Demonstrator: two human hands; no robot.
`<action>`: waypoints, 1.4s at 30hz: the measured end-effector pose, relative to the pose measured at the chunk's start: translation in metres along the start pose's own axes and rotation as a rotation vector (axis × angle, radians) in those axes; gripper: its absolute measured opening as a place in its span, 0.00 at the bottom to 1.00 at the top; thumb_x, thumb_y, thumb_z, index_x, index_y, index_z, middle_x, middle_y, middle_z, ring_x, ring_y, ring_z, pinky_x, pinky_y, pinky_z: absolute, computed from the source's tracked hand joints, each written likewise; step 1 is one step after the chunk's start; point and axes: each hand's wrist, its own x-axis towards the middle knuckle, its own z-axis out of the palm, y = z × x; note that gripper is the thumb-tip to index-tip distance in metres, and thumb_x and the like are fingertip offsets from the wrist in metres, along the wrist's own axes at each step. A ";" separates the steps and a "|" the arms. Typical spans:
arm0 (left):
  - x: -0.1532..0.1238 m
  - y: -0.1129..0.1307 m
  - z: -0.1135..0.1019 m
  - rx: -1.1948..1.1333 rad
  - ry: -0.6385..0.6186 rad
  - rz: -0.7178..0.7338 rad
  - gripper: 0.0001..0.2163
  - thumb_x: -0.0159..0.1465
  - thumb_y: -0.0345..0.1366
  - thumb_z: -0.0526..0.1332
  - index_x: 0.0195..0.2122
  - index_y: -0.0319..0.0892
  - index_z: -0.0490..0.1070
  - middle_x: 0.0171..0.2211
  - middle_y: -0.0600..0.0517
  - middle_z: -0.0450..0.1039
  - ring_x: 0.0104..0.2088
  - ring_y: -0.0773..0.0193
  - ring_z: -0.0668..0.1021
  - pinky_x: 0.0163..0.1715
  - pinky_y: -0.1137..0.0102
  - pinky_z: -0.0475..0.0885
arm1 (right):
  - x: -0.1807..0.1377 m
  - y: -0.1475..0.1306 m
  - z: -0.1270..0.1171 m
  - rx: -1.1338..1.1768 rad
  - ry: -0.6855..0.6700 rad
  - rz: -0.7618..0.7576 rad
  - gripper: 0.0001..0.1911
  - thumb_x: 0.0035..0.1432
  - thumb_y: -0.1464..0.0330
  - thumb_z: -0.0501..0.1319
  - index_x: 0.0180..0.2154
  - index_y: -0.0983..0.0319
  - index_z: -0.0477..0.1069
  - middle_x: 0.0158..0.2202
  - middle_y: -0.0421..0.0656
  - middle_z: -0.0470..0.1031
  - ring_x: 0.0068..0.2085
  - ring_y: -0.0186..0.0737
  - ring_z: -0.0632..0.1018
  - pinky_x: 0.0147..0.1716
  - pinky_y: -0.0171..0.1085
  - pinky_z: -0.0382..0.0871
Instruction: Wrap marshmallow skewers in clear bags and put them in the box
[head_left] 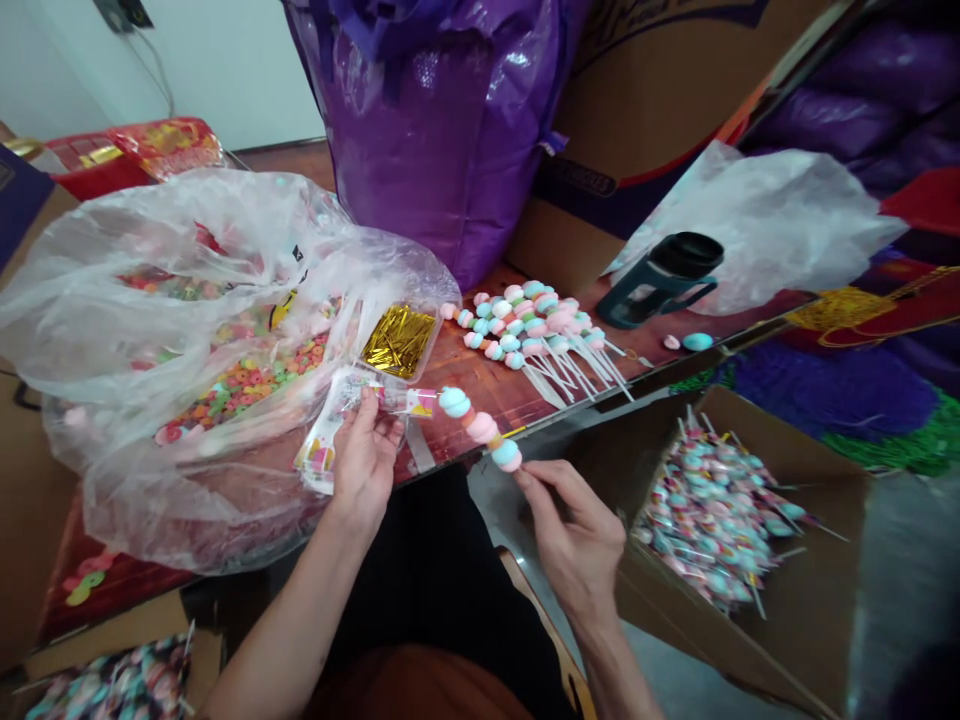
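My left hand [365, 462] pinches the open end of a small clear printed wrapper bag [390, 400] above a stack of the same bags [324, 445]. My right hand [570, 530] grips the stick end of a marshmallow skewer [480, 428] carrying blue and pink pieces, whose tip points at the bag's mouth. Both hands hover over the front edge of a reddish wooden table [480, 380].
A big clear plastic bag of coloured ring candies [195, 340] lies left. A tub of gold twist ties [400, 340] and a row of unwrapped skewers [536, 330] sit behind. A cardboard box of wrapped skewers [712, 520] stands right. Behind are a dark bottle [660, 280] and a purple bag [442, 130].
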 end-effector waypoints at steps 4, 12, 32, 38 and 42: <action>0.000 -0.004 -0.004 0.032 -0.039 -0.008 0.05 0.63 0.31 0.68 0.32 0.39 0.72 0.26 0.56 0.76 0.24 0.72 0.77 0.26 0.75 0.69 | -0.007 0.006 -0.009 -0.084 -0.047 -0.071 0.05 0.65 0.73 0.62 0.37 0.58 0.76 0.32 0.38 0.76 0.33 0.35 0.76 0.36 0.36 0.67; 0.006 -0.012 -0.017 0.236 -0.237 0.148 0.19 0.46 0.43 0.78 0.29 0.39 0.72 0.25 0.55 0.76 0.27 0.67 0.79 0.28 0.74 0.71 | 0.001 0.009 -0.030 -0.195 -0.196 -0.169 0.06 0.65 0.73 0.62 0.35 0.58 0.75 0.31 0.37 0.77 0.33 0.35 0.75 0.35 0.37 0.63; -0.002 -0.027 -0.024 0.278 -0.299 0.145 0.19 0.54 0.47 0.73 0.37 0.40 0.71 0.35 0.49 0.82 0.26 0.66 0.81 0.30 0.72 0.75 | -0.008 -0.002 -0.006 -0.075 -0.164 -0.034 0.08 0.64 0.71 0.61 0.32 0.59 0.76 0.27 0.39 0.73 0.26 0.33 0.73 0.26 0.34 0.66; -0.008 -0.030 -0.024 0.353 -0.332 0.131 0.20 0.55 0.50 0.71 0.36 0.42 0.68 0.35 0.47 0.82 0.32 0.61 0.83 0.30 0.71 0.76 | -0.010 -0.001 -0.002 -0.155 -0.150 -0.126 0.09 0.66 0.73 0.59 0.34 0.60 0.76 0.27 0.38 0.68 0.26 0.32 0.71 0.28 0.33 0.66; -0.010 -0.031 -0.025 0.394 -0.375 0.107 0.21 0.55 0.51 0.72 0.38 0.41 0.69 0.36 0.46 0.82 0.36 0.59 0.84 0.34 0.69 0.77 | -0.015 0.000 0.004 -0.265 -0.138 -0.190 0.09 0.67 0.73 0.58 0.36 0.61 0.77 0.27 0.39 0.66 0.26 0.32 0.69 0.27 0.32 0.64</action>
